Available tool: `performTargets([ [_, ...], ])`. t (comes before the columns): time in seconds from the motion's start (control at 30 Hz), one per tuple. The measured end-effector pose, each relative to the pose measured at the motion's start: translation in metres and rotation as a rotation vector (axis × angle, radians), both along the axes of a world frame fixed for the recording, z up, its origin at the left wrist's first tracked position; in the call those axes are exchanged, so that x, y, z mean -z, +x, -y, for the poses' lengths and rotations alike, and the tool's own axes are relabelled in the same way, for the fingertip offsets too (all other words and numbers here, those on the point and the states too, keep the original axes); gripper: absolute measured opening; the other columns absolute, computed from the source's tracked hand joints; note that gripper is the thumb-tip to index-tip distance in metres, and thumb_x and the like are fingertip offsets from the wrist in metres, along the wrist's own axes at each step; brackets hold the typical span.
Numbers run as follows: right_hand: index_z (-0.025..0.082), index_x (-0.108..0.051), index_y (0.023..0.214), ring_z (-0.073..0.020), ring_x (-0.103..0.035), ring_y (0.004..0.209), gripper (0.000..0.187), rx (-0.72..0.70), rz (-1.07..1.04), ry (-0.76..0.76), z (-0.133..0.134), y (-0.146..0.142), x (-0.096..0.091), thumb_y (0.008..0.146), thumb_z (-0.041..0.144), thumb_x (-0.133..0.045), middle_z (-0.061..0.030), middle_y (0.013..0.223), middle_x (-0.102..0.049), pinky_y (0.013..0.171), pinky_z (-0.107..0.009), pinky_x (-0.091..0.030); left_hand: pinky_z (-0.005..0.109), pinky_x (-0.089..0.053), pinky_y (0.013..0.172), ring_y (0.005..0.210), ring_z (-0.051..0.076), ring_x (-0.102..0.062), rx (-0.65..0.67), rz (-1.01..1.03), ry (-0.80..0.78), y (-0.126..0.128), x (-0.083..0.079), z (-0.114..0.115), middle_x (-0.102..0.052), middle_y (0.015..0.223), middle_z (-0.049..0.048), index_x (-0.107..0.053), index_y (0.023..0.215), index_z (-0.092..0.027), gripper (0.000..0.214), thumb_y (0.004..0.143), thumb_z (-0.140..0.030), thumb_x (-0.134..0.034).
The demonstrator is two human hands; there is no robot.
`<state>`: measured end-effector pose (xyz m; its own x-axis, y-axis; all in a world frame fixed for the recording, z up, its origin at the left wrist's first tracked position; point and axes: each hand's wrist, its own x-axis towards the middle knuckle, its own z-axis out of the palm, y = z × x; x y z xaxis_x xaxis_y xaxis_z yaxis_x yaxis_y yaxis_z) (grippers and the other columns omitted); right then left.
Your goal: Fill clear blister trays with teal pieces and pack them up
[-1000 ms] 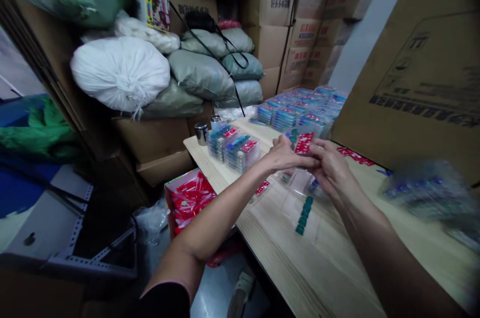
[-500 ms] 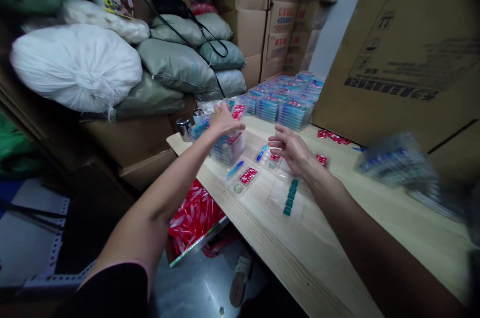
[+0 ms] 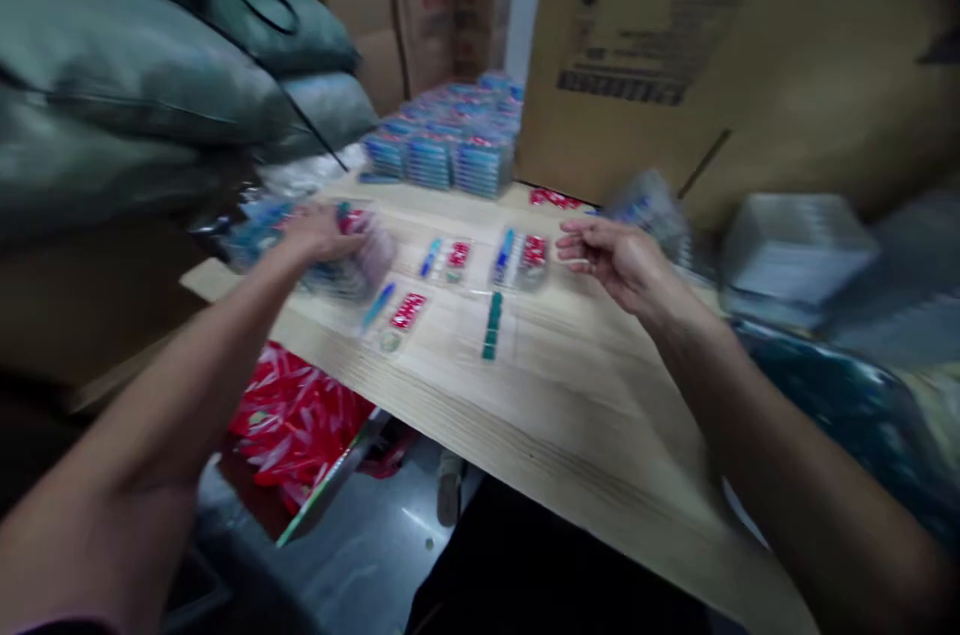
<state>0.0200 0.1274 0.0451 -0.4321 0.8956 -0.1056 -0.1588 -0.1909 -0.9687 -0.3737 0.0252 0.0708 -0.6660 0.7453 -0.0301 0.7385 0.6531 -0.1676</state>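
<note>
Now the left hand (image 3: 322, 233) lies palm-down on the low stack of clear plastic packets with blue and red inserts (image 3: 360, 265), at the left end of the pale wooden table (image 3: 570, 395). Half a second ago it hovered above that stack with a red-labelled packet. Its fingers curve over the top; motion blur hides whether they grip anything. The right hand (image 3: 622, 260) remains above the table, fingers loosely spread and empty, now right of the flat clear packets holding blue pens and red labels (image 3: 450, 260). The view has swung rightward.
</note>
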Motion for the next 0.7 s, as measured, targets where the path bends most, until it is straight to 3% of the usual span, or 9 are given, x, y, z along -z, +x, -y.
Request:
performTargets([
  [0.07, 0.014, -0.065, 0.090, -0.0105, -0.063, 0.064, 0.021, 0.056, 0.034, 0.002, -0.012, 0.026, 0.003, 0.073, 0.009, -0.055, -0.0036, 0.077, -0.067, 0.054, -0.018, -0.048, 0.035, -0.038, 0.105, 0.131, 0.030, -0.046, 0.034, -0.005, -0.014, 0.000, 0.001, -0.005, -0.043, 0.152, 0.0168, -0.034, 0.145, -0.009, 0.077, 0.091, -0.062, -0.047],
  [0.2, 0.014, -0.064, 0.089, -0.0089, -0.060, 0.058, 0.021, 0.221, 0.173, 0.000, -0.033, 0.079, 0.012, 0.073, 0.007, -0.053, -0.0012, 0.071, -0.065, 0.052, -0.018, -0.045, 0.039, -0.034, 0.107, 0.136, 0.034, -0.038, 0.086, -0.074, 0.032, 0.027, 0.002, -0.017, -0.033, 0.159, 0.0160, -0.029, 0.148, -0.011, 0.087, 0.089, -0.075, -0.038],
  [0.3, 0.013, -0.064, 0.091, -0.0086, -0.057, 0.055, 0.021, 0.344, 0.388, 0.049, -0.046, 0.120, 0.017, 0.076, 0.006, -0.052, -0.0007, 0.070, -0.064, 0.050, -0.018, -0.041, 0.037, -0.034, 0.107, 0.133, 0.032, -0.041, 0.312, -0.027, 0.138, 0.078, 0.011, -0.035, -0.039, 0.156, 0.0112, -0.034, 0.147, -0.013, 0.094, 0.086, -0.083, -0.019],
  [0.4, 0.011, -0.067, 0.103, -0.0109, -0.061, 0.064, 0.029, 0.417, 0.799, 0.194, -0.055, 0.161, 0.018, 0.079, 0.006, -0.050, -0.0032, 0.077, -0.068, 0.057, -0.019, -0.043, 0.031, -0.032, 0.109, 0.133, 0.027, -0.044, 0.603, 0.058, 0.137, 0.144, 0.029, -0.058, -0.046, 0.153, 0.0049, -0.042, 0.143, -0.018, 0.081, 0.089, -0.076, -0.025],
  [0.47, 0.011, -0.068, 0.109, -0.0151, -0.066, 0.079, 0.035, 0.400, 1.087, 0.302, -0.058, 0.180, 0.019, 0.078, 0.005, -0.052, -0.0069, 0.087, -0.073, 0.068, -0.021, -0.047, 0.035, -0.031, 0.113, 0.142, 0.031, -0.036, 0.754, 0.069, 0.092, 0.184, 0.045, -0.072, -0.038, 0.159, 0.0062, -0.041, 0.146, -0.022, 0.073, 0.089, -0.068, -0.037],
  [0.53, 0.012, -0.071, 0.107, -0.0197, -0.067, 0.094, 0.038, 0.334, 1.235, 0.367, -0.059, 0.189, 0.021, 0.073, 0.002, -0.057, -0.0094, 0.097, -0.074, 0.079, -0.022, -0.047, 0.045, -0.029, 0.115, 0.148, 0.035, -0.026, 0.819, 0.047, 0.018, 0.213, 0.061, -0.085, -0.027, 0.164, 0.0094, -0.037, 0.150, -0.024, 0.071, 0.089, -0.060, -0.043],
  [0.6, 0.014, -0.074, 0.102, -0.0225, -0.067, 0.102, 0.041, 0.244, 1.243, 0.399, -0.059, 0.186, 0.024, 0.066, -0.001, -0.063, -0.0102, 0.102, -0.075, 0.084, -0.021, -0.047, 0.049, -0.028, 0.115, 0.149, 0.035, -0.026, 0.820, 0.016, -0.058, 0.226, 0.074, -0.095, -0.025, 0.165, 0.0094, -0.036, 0.151, -0.027, 0.064, 0.092, -0.050, -0.040],
  [0.7, 0.016, -0.076, 0.102, -0.0243, -0.067, 0.107, 0.046, 0.107, 1.246, 0.465, -0.063, 0.172, 0.024, 0.061, -0.002, -0.066, -0.0101, 0.106, -0.075, 0.085, -0.020, -0.047, 0.046, -0.029, 0.115, 0.147, 0.031, -0.032, 0.781, -0.025, -0.089, 0.223, 0.085, -0.106, -0.031, 0.163, 0.0071, -0.036, 0.152, -0.030, 0.057, 0.095, -0.040, -0.033],
])
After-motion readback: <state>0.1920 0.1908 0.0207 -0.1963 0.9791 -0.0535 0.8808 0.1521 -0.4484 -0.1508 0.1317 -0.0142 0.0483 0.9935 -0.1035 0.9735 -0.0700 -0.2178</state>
